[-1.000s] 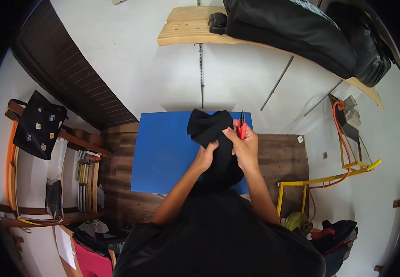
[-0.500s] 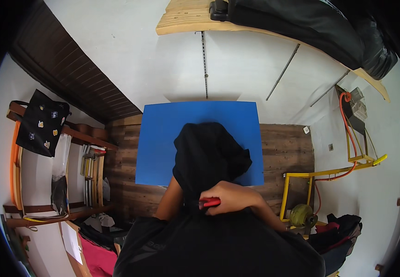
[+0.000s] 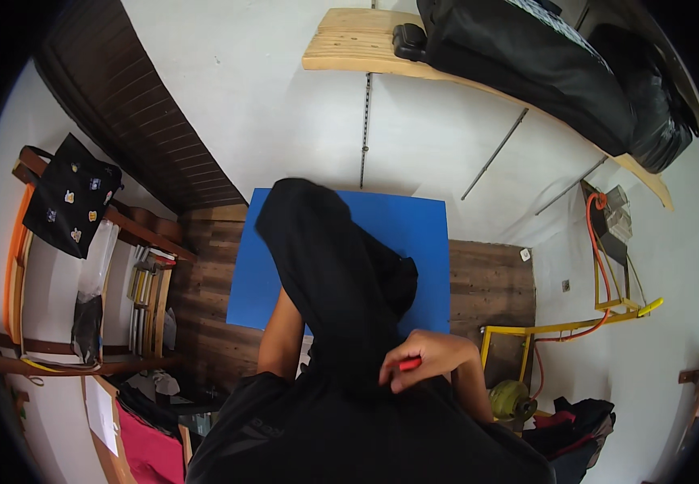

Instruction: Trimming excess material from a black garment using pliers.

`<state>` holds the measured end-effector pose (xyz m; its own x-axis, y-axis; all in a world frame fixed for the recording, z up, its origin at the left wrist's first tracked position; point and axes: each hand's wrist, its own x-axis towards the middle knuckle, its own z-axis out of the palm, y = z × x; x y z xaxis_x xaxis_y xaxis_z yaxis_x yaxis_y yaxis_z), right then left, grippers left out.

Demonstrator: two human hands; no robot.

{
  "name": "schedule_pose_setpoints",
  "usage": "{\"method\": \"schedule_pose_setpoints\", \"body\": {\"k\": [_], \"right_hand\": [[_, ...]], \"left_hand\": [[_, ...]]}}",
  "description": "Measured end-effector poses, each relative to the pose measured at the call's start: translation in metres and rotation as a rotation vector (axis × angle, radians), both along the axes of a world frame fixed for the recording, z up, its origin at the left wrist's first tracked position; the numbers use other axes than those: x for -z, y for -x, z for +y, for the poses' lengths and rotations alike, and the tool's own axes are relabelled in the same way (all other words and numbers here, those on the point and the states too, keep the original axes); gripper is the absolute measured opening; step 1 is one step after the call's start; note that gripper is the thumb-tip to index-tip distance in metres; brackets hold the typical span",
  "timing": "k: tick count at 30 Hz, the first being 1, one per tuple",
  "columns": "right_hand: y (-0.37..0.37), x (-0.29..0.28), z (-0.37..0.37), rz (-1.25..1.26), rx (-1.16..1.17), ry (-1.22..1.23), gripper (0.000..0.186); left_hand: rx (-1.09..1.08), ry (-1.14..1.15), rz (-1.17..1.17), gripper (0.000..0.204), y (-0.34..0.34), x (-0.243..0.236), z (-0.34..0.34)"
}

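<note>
A large piece of black cloth hangs in front of my chest, over the blue table. Its upper end is lifted toward the table's far left corner, and a bunched fold sticks out to the right. My left forearm goes up behind the cloth, which hides that hand and its fingers. At the cloth's lower right edge, close to my chest, my right hand is closed around a small red object. Only a short red part of it shows, so its kind is unclear.
Shelving with a black patterned bag stands at the left. Beyond the table is a white wall with a wooden shelf bearing black bags. A yellow metal frame and a greenish round tank are at the right, above piled clothes.
The cloth's upper end has risen and swung left, stretching the cloth longer. My right hand has moved right and slightly down with the red object. The whole view has shifted a little.
</note>
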<state>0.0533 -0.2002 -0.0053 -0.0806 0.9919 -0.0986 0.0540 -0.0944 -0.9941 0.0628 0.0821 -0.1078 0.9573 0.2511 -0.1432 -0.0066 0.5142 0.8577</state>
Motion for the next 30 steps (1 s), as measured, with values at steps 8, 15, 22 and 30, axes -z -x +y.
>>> {"method": "schedule_pose_setpoints", "body": {"k": [8,15,22,30], "right_hand": [[-0.036,-0.012,0.011,-0.255,1.402,-0.209,0.025],[-0.042,0.002,-0.004,-0.177,1.284,-0.093,0.027],[-0.032,0.005,-0.004,-0.155,1.346,-0.064,0.020],[-0.030,0.008,-0.010,-0.077,1.407,-0.136,0.016]], "left_hand": [[0.313,-0.088,-0.065,0.052,0.014,-0.016,-0.096],[0.328,-0.188,0.100,0.055,0.035,-0.061,-0.051],[0.278,0.009,-0.132,0.073,0.033,-0.080,-0.054],[0.069,-0.244,0.133,0.019,0.036,-0.039,-0.054]]}}
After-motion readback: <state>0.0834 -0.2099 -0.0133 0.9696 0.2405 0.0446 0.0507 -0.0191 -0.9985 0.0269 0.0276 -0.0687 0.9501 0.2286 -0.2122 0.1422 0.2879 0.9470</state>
